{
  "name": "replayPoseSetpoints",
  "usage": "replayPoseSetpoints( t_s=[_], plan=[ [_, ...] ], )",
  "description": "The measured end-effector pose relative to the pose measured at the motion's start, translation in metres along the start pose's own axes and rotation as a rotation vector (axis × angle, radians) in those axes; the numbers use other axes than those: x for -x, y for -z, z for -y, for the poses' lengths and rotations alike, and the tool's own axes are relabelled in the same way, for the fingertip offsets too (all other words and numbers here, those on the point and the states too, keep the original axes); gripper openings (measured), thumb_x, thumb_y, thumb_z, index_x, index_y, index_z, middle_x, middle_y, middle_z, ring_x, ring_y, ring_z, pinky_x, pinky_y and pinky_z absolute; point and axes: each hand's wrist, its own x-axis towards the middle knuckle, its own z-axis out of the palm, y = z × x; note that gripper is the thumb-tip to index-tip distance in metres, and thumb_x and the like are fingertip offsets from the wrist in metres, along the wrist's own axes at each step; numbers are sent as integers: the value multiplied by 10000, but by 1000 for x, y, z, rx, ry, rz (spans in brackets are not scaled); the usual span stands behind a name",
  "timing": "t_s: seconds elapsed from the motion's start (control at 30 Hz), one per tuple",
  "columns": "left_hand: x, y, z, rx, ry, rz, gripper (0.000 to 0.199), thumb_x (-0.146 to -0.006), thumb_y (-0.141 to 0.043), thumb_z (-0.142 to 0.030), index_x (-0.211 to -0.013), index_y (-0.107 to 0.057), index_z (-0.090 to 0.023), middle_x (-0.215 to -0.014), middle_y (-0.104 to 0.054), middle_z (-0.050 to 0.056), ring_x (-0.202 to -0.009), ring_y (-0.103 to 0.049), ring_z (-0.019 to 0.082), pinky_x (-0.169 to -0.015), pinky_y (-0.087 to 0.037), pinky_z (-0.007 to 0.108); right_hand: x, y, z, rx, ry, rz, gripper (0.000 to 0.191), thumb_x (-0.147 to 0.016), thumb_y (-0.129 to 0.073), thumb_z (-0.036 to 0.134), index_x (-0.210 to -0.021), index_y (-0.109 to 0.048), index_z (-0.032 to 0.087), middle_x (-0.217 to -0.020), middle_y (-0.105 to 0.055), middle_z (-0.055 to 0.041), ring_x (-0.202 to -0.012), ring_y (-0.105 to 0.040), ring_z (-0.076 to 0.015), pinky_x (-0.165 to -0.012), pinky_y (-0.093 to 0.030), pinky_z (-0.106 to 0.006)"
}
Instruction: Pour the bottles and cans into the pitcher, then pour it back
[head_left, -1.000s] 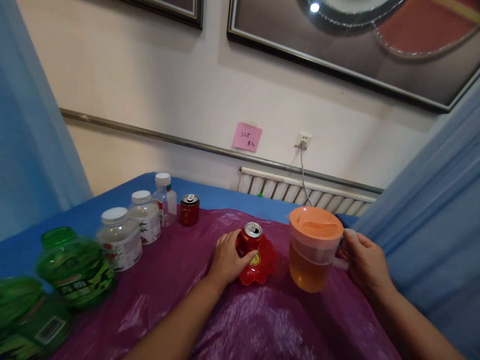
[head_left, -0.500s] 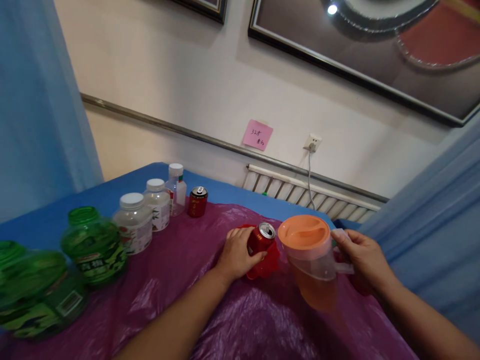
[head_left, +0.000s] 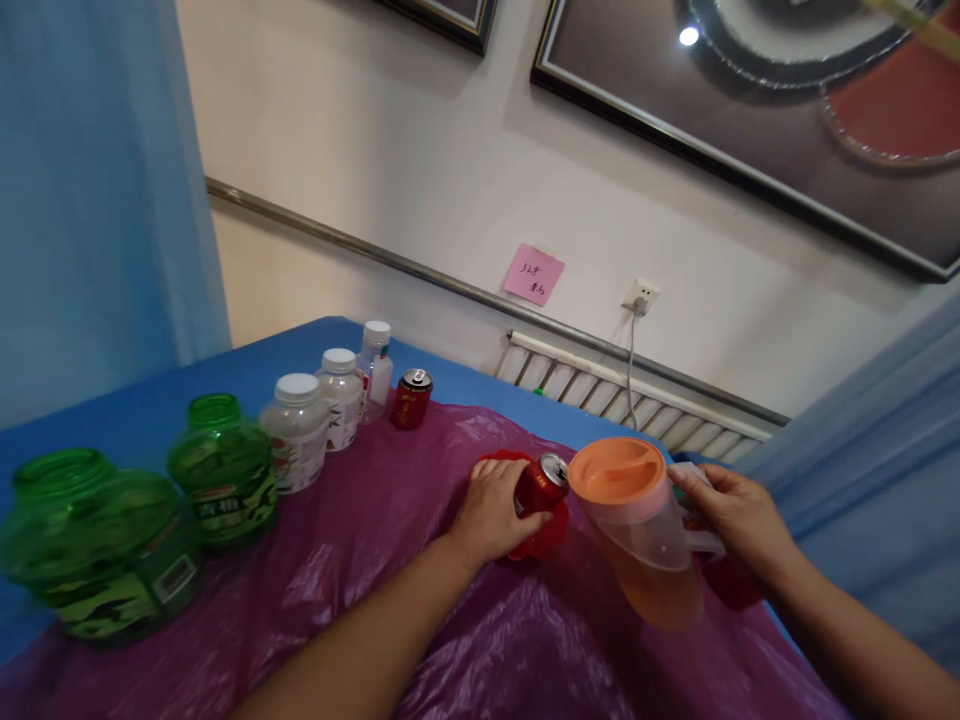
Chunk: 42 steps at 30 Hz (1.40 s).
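Fingers (head_left: 504,468) of the left hand (head_left: 491,515) were curled firmly around a red can (head_left: 538,490), tilted toward an orange-lidded jug (head_left: 637,565), with a red dish (head_left: 551,535) beneath that grip. Right-hand fingers held the jug's handle (head_left: 703,542), the right hand (head_left: 742,515) closed, its leaning jug left of that grip. Well left of the can-holding grip stood a second can (head_left: 412,402), clear bottles (head_left: 298,445) and green jars (head_left: 112,560).
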Motion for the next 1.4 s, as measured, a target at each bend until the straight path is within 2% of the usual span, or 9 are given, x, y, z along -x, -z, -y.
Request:
replayPoseSetpoints(
  t_s=[0.13, 0.43, 1.0, 1.4],
  plan=[
    [1, -1, 1, -8, -9, 1, 567, -682, -836, -422, -1158, -617, -206, -1140, -710, 86, -1089, -625, 321, -1015, -431, 501, 2, 1, 5, -3, -60, 41, 520, -742, -709, 700, -705, -664, 183, -507, -544, 16, -404, -495, -144, -358, -362, -245],
    [1, -3, 2, -19, -3, 0, 586, -673, -845, -446, -1161, -629, -203, -1139, -715, 91, -1088, -625, 323, -1022, -424, 495, -4, 4, 3, 37, -49, 53, 468, -743, -736, 632, -769, -705, 166, -614, -633, -6, -476, -532, -144, -428, -413, -251],
    [1, -3, 3, -20, 7, 0, 568, -678, -837, -452, -1146, -636, -200, -1137, -717, 93, -1097, -624, 329, -1036, -414, 490, -6, 5, 3, 38, -35, 38, 469, -702, -774, 629, -754, -715, 167, -639, -645, -7, -501, -552, -148, -462, -488, -268],
    [1, -4, 5, -2, 5, -1, 557, -680, -838, -456, -1141, -633, -221, -1136, -717, 80, -1098, -625, 324, -1032, -415, 486, -5, 4, 4, 22, -50, 41, 460, -709, -784, 624, -746, -704, 173, -609, -617, 10, -494, -536, -140, -449, -457, -258]
  ],
)
